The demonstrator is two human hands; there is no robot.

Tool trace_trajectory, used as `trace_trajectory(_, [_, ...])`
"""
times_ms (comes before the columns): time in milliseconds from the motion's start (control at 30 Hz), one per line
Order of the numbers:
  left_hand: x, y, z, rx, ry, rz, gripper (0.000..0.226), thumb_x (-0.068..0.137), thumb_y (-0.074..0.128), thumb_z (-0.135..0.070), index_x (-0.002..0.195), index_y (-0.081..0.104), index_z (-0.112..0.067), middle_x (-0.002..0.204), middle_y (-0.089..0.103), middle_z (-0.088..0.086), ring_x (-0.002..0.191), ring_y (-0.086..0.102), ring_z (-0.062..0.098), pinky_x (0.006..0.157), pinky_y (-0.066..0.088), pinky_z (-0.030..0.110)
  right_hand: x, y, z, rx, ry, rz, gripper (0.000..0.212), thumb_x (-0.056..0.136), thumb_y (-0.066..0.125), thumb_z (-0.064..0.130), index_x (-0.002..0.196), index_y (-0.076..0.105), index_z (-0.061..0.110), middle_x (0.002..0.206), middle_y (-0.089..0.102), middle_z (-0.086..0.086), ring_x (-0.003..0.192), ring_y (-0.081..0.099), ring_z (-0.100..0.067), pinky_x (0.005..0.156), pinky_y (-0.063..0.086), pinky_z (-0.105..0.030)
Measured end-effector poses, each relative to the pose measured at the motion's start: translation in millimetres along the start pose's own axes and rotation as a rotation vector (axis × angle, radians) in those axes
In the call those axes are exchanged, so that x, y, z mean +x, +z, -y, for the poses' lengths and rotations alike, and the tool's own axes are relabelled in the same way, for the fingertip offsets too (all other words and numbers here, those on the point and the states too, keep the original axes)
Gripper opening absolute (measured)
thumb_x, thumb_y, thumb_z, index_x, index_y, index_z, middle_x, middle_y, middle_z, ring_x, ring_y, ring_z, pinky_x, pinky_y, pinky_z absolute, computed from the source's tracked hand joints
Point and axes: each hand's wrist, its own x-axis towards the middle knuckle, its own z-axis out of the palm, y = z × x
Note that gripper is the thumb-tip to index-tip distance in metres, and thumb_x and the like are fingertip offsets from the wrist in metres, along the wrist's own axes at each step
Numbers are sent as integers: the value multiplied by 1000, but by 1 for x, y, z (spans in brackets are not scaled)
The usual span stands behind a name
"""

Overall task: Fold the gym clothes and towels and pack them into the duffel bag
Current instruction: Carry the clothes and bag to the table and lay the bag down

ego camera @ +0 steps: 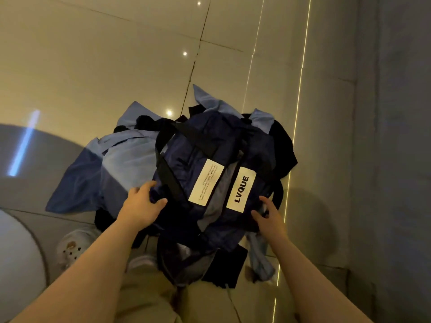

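Observation:
A navy duffel bag (210, 159) with black straps and two white labels, one reading LVQUE, lies on top of a pile of clothes on the floor. My left hand (142, 203) grips the bag's left edge, thumb on top. At the bag's near right corner, my right hand (268, 213) touches the fabric with curled fingers; whether it holds anything is unclear. Light blue towels or garments (126, 159) spread out to the left and poke out behind the bag (210, 101). Black clothes (283, 148) lie under the bag's right side, and another black piece (226, 266) lies near my legs.
The pile sits on glossy beige floor tiles (116, 54). A grey wall (391, 136) runs along the right. A white clog shoe (72, 245) is at the lower left, beside a pale rounded object (16, 264). My beige trousers (149, 297) fill the bottom.

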Motion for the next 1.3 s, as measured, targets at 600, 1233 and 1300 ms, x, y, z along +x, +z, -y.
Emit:
trace_trajectory(600, [47,42,-7,-664,-67,113,72,86,67,-2,147,36,-26,152,32,2,138,32,21,101,34,28,7,27,23,345,167,-31,64,88,66,9,141,39,30,115,51,-2,104,54,-20,84,51,-36])
trace_trajectory(1233, [-57,-12,-68,-577,99,-230,49,86,68,-2,130,58,-20,105,56,-4,99,51,12,85,43,27,-92,-25,96,662,20,-155,64,83,60,-7,133,51,31,124,55,4,99,59,-14,88,55,-41])
trace_trajectory(1300, [-81,-13,-72,-534,120,-270,46,88,63,1,129,58,-19,102,56,-5,94,51,12,77,40,19,-110,-38,105,705,-13,-121,63,83,58,-8,132,53,31,117,55,8,89,57,-5,82,55,-34])
